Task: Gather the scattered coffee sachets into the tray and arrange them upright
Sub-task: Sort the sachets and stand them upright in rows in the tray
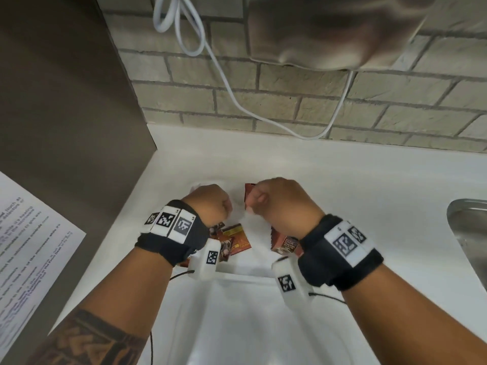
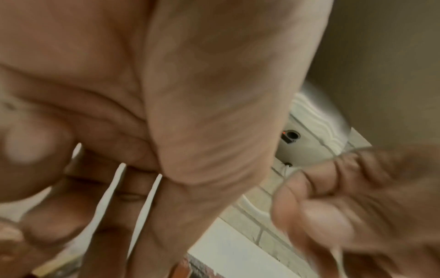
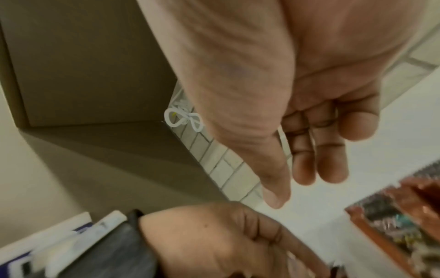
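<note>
A white, smooth countertop (image 1: 342,180) runs along a wall of pale grey-beige brick tiles (image 1: 290,101), and a looped white cable (image 1: 226,83) hangs down the wall from a blurred beige appliance (image 1: 329,30) mounted above. On the left, a tall taupe cabinet panel (image 1: 66,114) stands on the counter edge, with a printed white paper sheet (image 1: 29,238) fixed to it lower down. At the far right, the rim of a stainless steel sink (image 1: 469,227) is set into the counter. A white rectangular plastic tray (image 1: 237,312) sits at the near edge of the counter, below the person's forearms. Both hands wear black wrist straps with white tag blocks and hover close together over the counter. The left hand (image 1: 210,204) has its fingers curled inward in the head view; whether it holds anything cannot be told. The right hand (image 1: 282,204) also looks curled from above, with a reddish-brown foil coffee sachet (image 1: 248,194) showing at its thumb side, yet the right wrist view shows its fingers fairly straight, so its grip cannot be told. More red and orange printed coffee sachets (image 1: 234,239) lie flat on the counter beneath the left wrist, just beyond the tray's far rim, and a brown sachet bundle (image 1: 286,242) lies under the right wrist, near that rim too.
</note>
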{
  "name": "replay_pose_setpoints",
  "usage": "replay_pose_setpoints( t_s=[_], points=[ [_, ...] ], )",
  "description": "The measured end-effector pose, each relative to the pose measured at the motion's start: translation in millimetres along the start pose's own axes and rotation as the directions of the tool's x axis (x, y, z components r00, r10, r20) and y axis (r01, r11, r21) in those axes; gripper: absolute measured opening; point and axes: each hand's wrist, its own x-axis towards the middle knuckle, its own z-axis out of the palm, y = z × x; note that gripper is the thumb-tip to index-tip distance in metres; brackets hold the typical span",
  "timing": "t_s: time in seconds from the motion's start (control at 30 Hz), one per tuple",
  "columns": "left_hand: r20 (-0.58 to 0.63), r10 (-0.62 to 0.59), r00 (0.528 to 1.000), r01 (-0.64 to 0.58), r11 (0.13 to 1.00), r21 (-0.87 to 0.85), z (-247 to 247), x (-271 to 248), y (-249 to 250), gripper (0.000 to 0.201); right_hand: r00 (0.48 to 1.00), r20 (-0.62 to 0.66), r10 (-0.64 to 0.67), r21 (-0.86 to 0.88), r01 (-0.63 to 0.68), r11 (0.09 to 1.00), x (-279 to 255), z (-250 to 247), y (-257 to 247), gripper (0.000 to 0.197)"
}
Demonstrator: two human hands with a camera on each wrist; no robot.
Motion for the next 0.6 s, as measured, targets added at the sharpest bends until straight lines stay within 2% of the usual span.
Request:
replay_pose_setpoints(
  t_s=[0.1, 0.23, 0.4, 0.6],
  points=[
    [-0.079, -0.019, 0.997, 0.015, 0.999, -0.047, 5.3, -13.5, -20.7, 0.029, 0.993, 0.111, 0.042, 0.064, -0.049, 0.997, -23.5, 28.4, -4.4, 0.01],
    [-0.155, -0.082, 0.984, 0.076, 0.996, -0.041, 19.6, -27.4, -48.0, 0.035, 0.961, 0.239, 0.137, 0.103, -0.166, 0.981, -30.1, 70.3, -7.0, 0.022],
    [-0.179, -0.092, 0.98, 0.081, 0.994, -0.067, 20.8, -38.8, -56.2, 0.042, 0.968, 0.211, 0.134, 0.144, -0.166, 0.975, -12.9, 97.3, -16.7, 0.05],
    [-0.14, -0.077, 0.987, 0.07, 0.996, -0.059, 19.2, -47.8, -63.2, 0.049, 0.966, 0.154, 0.207, 0.239, -0.24, 0.941, 11.4, 120.5, -29.8, 0.063]
  ],
)
